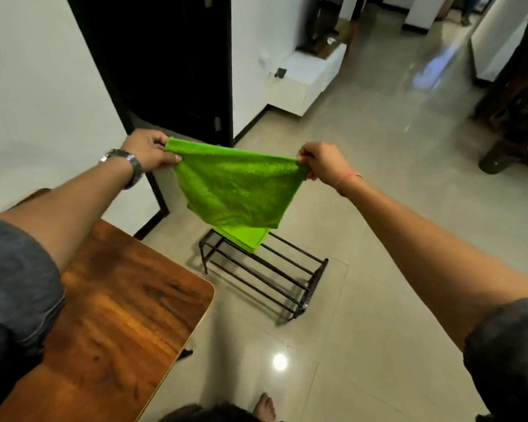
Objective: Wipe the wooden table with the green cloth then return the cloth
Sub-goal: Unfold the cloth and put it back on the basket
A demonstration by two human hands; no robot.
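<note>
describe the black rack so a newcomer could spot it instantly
Start at the wooden table at lower left; just beyond its rounded corner, the black rack stands low on the tiled floor. Only it is built of thin parallel bars, below the green cloth.

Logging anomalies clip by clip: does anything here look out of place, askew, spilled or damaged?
Nothing stands out. The left hand and right hand each pinch a top corner of the green cloth, held spread above the black metal rack. The wooden table shows no spill or damage on its visible part.
</note>
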